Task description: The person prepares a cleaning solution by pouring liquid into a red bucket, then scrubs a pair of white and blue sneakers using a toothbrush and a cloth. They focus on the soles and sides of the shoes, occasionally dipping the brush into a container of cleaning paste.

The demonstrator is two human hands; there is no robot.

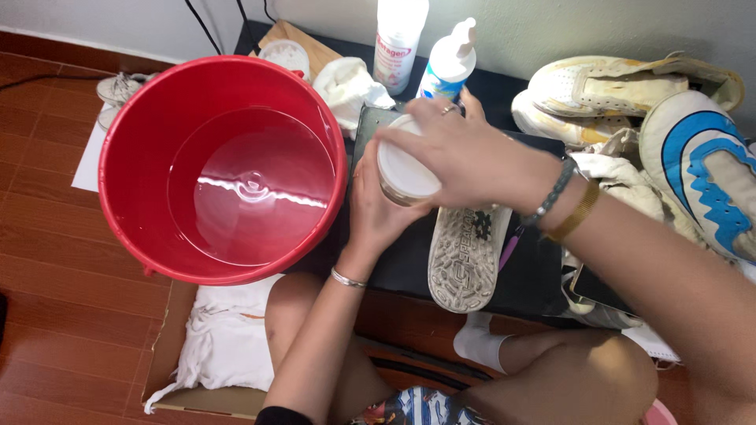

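Jar (403, 175) with a white lid is held above the black work surface (543, 275), just right of the red bucket (134, 157). Left hand (378, 208) is wrapped around the jar's body from below. Right hand (457, 153) is closed over the lid from above, fingers curled on its rim. The jar's contents cannot be made out. Bucket holds clear water. A shoe (465, 252) lies sole-up just beside the jar. A white pump bottle (449, 67) and a taller bottle (398, 39) stand behind; a blue-and-white sneaker (701, 173) lies at far right.
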